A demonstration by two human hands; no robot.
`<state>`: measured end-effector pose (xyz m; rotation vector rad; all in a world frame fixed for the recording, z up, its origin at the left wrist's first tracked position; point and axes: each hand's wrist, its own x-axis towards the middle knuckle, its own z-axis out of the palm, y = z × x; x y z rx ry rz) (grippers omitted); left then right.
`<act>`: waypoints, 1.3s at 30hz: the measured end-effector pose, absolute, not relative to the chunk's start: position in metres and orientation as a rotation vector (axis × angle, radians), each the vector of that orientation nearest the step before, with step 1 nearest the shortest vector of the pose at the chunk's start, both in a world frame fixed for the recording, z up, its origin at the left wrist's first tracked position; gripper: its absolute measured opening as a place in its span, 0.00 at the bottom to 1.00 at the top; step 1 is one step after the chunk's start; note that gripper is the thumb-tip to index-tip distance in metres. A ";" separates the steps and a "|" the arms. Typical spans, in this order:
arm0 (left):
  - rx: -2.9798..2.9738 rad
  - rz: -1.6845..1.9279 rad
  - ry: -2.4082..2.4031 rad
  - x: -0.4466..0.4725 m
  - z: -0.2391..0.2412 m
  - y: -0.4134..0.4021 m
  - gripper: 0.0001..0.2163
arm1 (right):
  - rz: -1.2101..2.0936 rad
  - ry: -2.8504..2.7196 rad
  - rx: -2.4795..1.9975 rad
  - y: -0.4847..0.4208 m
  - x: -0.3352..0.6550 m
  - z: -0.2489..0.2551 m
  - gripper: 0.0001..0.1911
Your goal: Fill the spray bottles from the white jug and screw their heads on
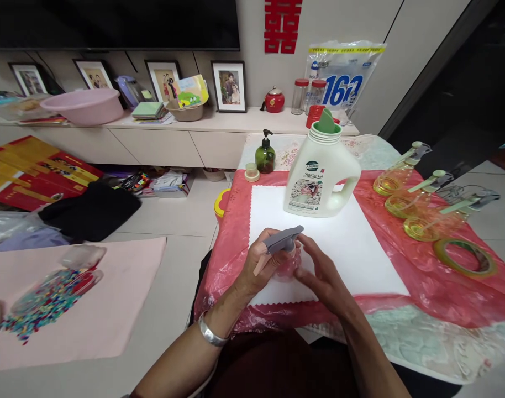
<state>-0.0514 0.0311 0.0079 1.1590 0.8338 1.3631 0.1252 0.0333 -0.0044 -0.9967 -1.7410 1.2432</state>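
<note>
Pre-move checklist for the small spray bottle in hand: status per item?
1. Small clear spray bottle with grey trigger head held by both hands: ok, left hand and right hand around it.
2. Trigger head seated on bottle: cannot tell, neck hidden.
3. Large white detergent jug upright on the white sheet: ok.
4. Jug opening: not ok, green funnel in the mouth, no cap.
5. Three filled yellow spray bottles apart from hands: ok.
</note>
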 end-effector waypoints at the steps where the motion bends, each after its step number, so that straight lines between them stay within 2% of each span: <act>1: 1.162 1.357 0.834 -0.051 0.008 0.031 0.16 | 1.256 -1.698 -0.969 0.033 0.125 0.001 0.31; 3: 1.149 1.355 0.848 -0.051 0.009 0.032 0.16 | 1.267 -1.658 -0.927 0.033 0.120 0.012 0.26; 7: 1.101 1.400 0.853 -0.051 0.008 0.033 0.17 | 1.286 -1.660 -0.916 0.037 0.106 0.020 0.23; 15: 1.144 1.495 0.978 -0.045 -0.009 0.032 0.16 | 1.351 -1.458 -0.831 0.041 0.102 0.005 0.15; 19: 1.140 1.476 0.876 -0.040 -0.016 0.033 0.21 | 1.228 -1.377 -0.813 0.040 0.095 -0.003 0.16; 24: 1.051 1.457 0.837 -0.040 -0.019 0.033 0.21 | 1.069 -1.356 -0.924 0.034 0.086 0.000 0.12; 31: 1.109 1.486 0.784 -0.039 -0.013 0.036 0.19 | 1.194 -1.557 -0.838 0.037 0.097 0.005 0.19; 39: 1.086 1.463 0.901 -0.039 -0.009 0.029 0.17 | 1.132 -1.374 -0.828 0.037 0.090 -0.008 0.10</act>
